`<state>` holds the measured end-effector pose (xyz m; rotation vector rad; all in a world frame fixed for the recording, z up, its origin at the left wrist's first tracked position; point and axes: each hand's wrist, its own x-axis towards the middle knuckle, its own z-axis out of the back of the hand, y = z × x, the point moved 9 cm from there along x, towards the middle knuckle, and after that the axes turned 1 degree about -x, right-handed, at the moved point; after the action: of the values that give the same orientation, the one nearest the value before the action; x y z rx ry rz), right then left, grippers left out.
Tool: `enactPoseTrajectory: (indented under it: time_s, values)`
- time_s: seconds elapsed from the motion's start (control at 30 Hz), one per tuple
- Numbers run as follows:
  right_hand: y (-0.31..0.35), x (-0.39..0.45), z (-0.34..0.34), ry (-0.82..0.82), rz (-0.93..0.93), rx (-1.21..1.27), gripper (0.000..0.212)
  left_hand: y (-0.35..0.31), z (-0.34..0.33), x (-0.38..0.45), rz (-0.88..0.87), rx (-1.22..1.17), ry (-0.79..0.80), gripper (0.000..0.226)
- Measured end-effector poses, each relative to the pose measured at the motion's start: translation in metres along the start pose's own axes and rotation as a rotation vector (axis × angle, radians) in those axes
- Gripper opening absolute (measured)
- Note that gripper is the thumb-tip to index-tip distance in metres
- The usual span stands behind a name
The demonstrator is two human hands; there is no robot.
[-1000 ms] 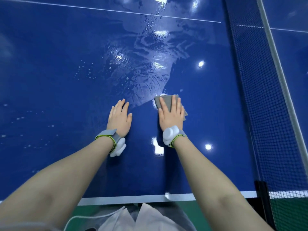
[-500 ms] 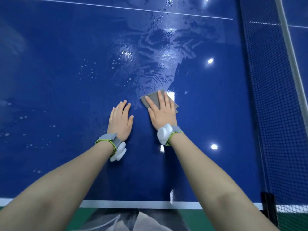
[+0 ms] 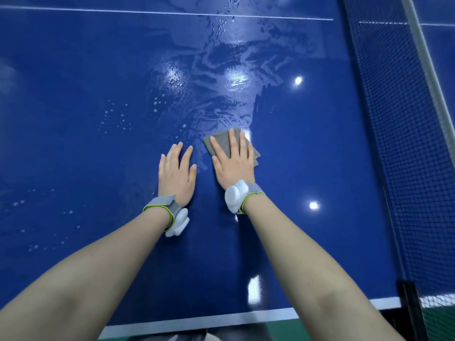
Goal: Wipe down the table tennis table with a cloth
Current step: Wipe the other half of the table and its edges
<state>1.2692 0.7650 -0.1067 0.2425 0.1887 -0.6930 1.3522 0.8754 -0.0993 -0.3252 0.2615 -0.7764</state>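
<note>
Hands lay flat on the blue table tennis table, both seen from above by the head camera. The right hand pressed on a grey cloth with its fingers straight and a little spread; it did not curl around the fabric. The cloth was folded, and its far edge and left corner showed beyond the fingertips, while a small part came out at the right side of the palm. The left hand rested just beside it, palm down on the bare surface, fingers straight and close together, holding nothing. The two hands were near but did not touch each other.

Each wrist carried a grey band with a green edge and a white device: the left wristband and the right wristband.

Beyond the cloth, the tabletop was covered with a wet film in smeared streaks, which reflected the ceiling lights. Small water droplets were scattered to the left of this wet area, and some more lay near the left edge of the view. A thin white line crossed the far part of the table. The white edge line ran along the near side, under the forearms. At the right stood the net, dark mesh with a white top band, and its black post was clamped at the near corner.
</note>
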Motion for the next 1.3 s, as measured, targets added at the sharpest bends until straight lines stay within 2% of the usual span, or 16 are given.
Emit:
enactPoseTrajectory:
  time_s: [0.07,0.13,0.27,0.37,0.47,0.6,0.73,0.8,0.87,0.97,1.07,1.13,1.3]
  values:
    - [0.001,0.001,0.001,-0.003,0.093,-0.015,0.048,-0.003,0.002,0.01,-0.042,0.021,-0.011,0.046]
    - [-0.017,0.007,0.006,-0.025,0.103,0.002,0.047,-0.004,0.004,0.023,-0.073,0.032,-0.007,0.046]
    - [-0.079,0.025,0.014,-0.098,-0.223,0.045,0.048,-0.005,0.004,0.04,-0.106,0.07,-0.02,0.05]
    - [-0.087,0.029,0.018,-0.175,-0.346,0.061,0.067,-0.007,0.001,0.041,-0.113,0.11,-0.03,0.054]
    - [-0.062,0.037,0.013,-0.11,-0.221,0.023,0.06,-0.008,0.0,0.044,-0.124,0.112,-0.021,0.057]
    - [-0.024,0.045,0.012,-0.086,0.003,-0.007,0.068,-0.011,0.0,0.051,-0.123,0.092,-0.03,0.058]
    - [-0.018,0.047,0.011,-0.088,0.085,0.001,0.062,-0.014,0.0,0.062,-0.113,0.089,-0.039,0.059]
    - [-0.027,0.049,0.017,-0.15,0.095,0.011,0.056,-0.017,0.0,0.064,-0.113,0.093,-0.037,0.061]
    - [-0.051,0.06,0.022,-0.152,-0.008,0.023,0.05,-0.018,0.0,0.067,-0.114,0.098,-0.035,0.063]
    - [-0.09,0.073,0.028,-0.146,-0.257,0.029,0.047,-0.018,0.0,0.07,-0.114,0.104,-0.034,0.064]
    - [-0.093,0.081,0.029,-0.141,-0.372,0.034,0.049,-0.019,0.0,0.073,-0.11,0.102,-0.041,0.064]
    - [-0.074,0.086,0.026,-0.115,-0.331,0.035,0.05,-0.019,-0.001,0.074,-0.104,0.101,-0.04,0.064]
    - [-0.024,0.093,0.025,-0.086,0.02,-0.014,0.048,-0.022,-0.002,0.081,-0.093,0.107,-0.035,0.063]
